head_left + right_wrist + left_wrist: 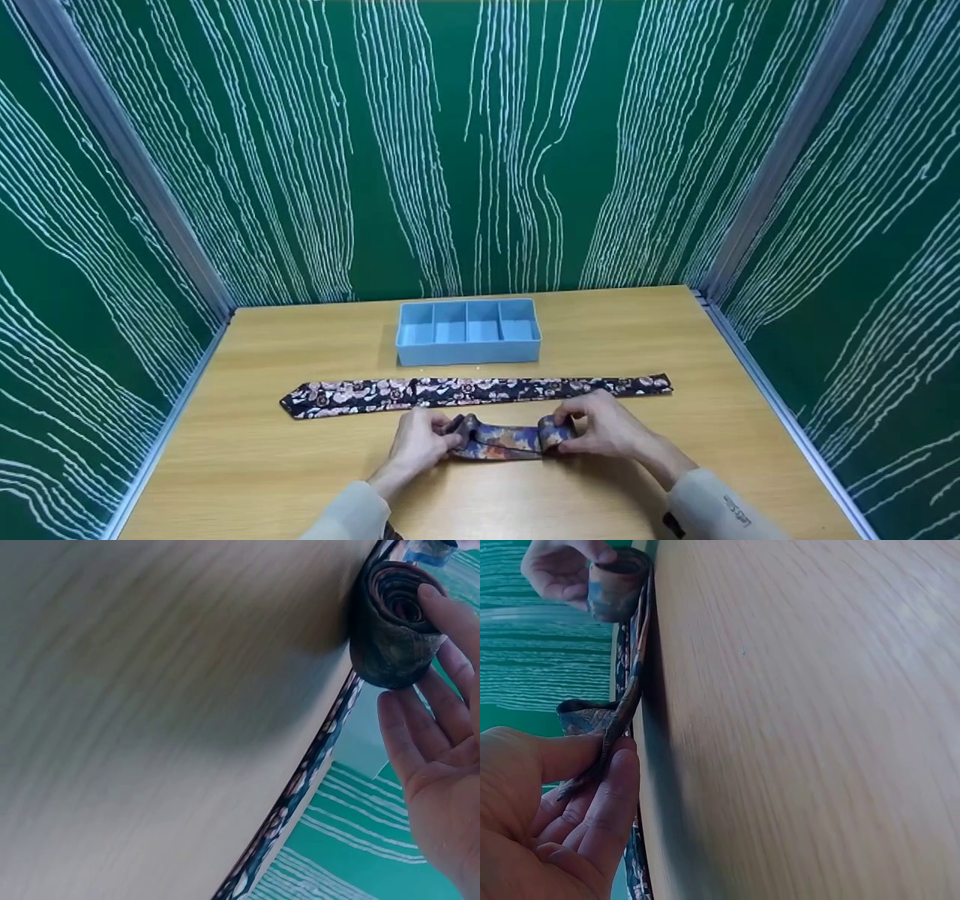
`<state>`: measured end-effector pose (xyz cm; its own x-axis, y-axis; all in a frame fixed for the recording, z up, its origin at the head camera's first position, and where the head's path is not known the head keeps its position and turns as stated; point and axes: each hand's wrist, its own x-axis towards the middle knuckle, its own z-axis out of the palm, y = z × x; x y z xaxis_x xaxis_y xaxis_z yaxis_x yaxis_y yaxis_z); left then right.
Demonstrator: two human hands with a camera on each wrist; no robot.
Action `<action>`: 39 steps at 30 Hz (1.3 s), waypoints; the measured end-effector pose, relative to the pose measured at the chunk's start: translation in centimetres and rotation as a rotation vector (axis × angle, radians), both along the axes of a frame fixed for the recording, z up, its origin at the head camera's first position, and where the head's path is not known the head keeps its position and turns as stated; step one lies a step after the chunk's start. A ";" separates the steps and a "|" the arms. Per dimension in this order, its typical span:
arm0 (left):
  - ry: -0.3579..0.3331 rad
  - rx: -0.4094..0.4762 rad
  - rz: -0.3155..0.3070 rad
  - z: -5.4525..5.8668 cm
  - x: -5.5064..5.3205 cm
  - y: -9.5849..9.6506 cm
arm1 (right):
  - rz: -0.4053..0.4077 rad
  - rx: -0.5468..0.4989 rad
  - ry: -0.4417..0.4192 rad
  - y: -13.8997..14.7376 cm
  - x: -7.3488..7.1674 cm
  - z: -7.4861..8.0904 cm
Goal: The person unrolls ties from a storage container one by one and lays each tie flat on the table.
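Observation:
A necktie with a blue, orange and purple pattern [506,441] lies across the front of the table, its right part wound into a roll [394,637]. My right hand [604,429] holds that roll between thumb and fingers, with the spiral of layers showing in the right wrist view. At the other end, my left hand [421,441] pinches the tie's loose end, which is raised and folds back on itself. Just beyond both hands a black necktie with pink and white flowers [465,391] is laid out flat, its wide pointed tip to the left.
Behind the flowered tie stands a light blue box [469,352] with several compartments in a row. Green panels with white wavy lines [495,150] rise at the back and both sides, joined by grey metal posts [787,142]. The table [247,480] has a wood-grain top.

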<state>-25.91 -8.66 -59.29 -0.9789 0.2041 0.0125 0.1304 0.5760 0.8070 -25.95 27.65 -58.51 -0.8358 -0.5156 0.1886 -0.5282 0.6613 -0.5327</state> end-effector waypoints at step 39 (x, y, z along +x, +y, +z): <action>-0.054 -0.014 0.023 0.0 -0.2 -0.4 | -0.059 -0.085 0.119 3.8 1.3 -2.0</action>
<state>-26.09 -9.06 -59.26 -0.9825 0.1809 -0.0436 0.0729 0.5898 0.8042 -24.70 31.48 -60.56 -0.8333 -0.4447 0.3285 -0.5525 0.6482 -0.5240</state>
